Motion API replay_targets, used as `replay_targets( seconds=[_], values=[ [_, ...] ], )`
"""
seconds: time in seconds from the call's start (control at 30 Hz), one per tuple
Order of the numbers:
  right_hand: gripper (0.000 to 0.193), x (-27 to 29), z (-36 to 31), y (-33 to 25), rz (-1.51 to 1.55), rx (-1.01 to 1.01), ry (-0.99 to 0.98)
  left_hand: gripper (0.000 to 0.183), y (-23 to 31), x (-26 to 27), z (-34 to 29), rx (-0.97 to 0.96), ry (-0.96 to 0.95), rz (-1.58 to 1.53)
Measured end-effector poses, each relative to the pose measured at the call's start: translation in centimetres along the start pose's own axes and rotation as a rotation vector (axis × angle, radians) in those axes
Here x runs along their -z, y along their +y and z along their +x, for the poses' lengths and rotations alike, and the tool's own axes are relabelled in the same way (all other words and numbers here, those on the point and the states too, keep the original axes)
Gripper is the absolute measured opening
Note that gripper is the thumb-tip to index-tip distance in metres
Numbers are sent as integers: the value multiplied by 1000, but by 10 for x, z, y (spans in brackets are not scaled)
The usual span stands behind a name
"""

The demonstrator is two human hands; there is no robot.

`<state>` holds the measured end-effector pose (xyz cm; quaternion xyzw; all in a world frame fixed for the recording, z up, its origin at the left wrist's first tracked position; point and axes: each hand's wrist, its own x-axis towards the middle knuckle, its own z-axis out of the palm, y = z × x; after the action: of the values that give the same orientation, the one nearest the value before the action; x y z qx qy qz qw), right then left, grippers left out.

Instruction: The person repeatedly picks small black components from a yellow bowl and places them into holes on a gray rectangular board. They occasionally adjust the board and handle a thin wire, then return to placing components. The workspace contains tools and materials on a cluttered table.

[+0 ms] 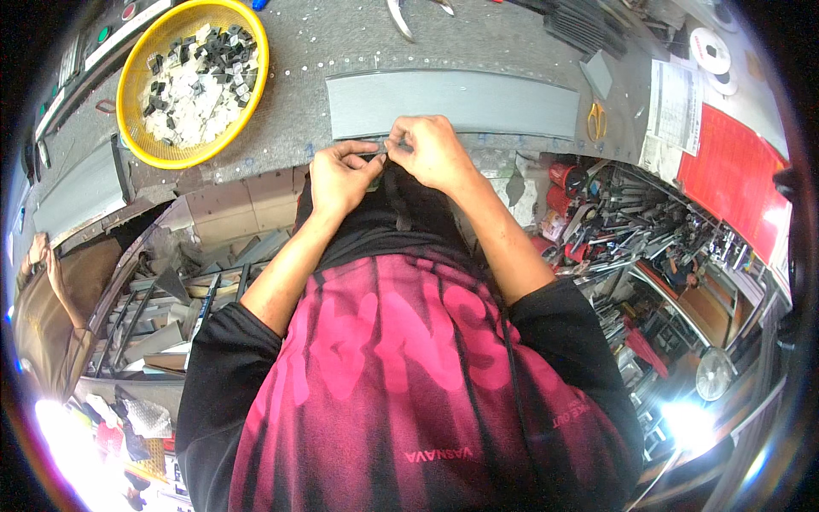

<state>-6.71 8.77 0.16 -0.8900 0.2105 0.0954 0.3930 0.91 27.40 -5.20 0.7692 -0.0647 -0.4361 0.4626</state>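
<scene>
Both my hands meet at the near edge of the workbench (294,94), fingertips almost touching. My left hand (344,177) is closed, thumb and fingers pinched together. My right hand (425,154) is pinched too, just beside it. Something small and dark seems to be between the fingertips, too covered to name. Right behind my hands lies a long grey panel (452,102), slightly curved in this view, flat on the bench. To the left stands a yellow plastic basket (126,111) holding many small white and black plastic pieces (200,90).
Yellow-handled scissors (595,121) lie right of the panel, with paper sheets (674,107) and a red board (732,175) beyond. Pliers (399,19) rest at the back. Another grey panel (81,192) is at left, near another person's hands (47,260). Metal scraps (623,205) are piled below right.
</scene>
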Motion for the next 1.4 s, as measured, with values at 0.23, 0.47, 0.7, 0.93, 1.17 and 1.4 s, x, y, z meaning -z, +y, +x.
replay_targets(
  seconds=[0.23,0.47,0.7,0.93,1.17,1.4],
  values=[
    [21,-1,3,2,-27,16,-11,25,5,4,3,17,-31,-12],
    [19,4,7,-5,-48,8,-50,24,10,6,5,48,-54,-22],
    [16,4,8,-5,-62,46,-37,23,11,6,5,64,-57,-24],
    [19,2,9,-7,-77,81,-35,23,10,5,5,71,-51,-50],
    [19,4,9,-9,-48,96,-40,23,8,1,6,58,-28,-59],
    [18,9,8,-9,-32,119,-56,24,8,0,5,49,-20,-41]
  ],
)
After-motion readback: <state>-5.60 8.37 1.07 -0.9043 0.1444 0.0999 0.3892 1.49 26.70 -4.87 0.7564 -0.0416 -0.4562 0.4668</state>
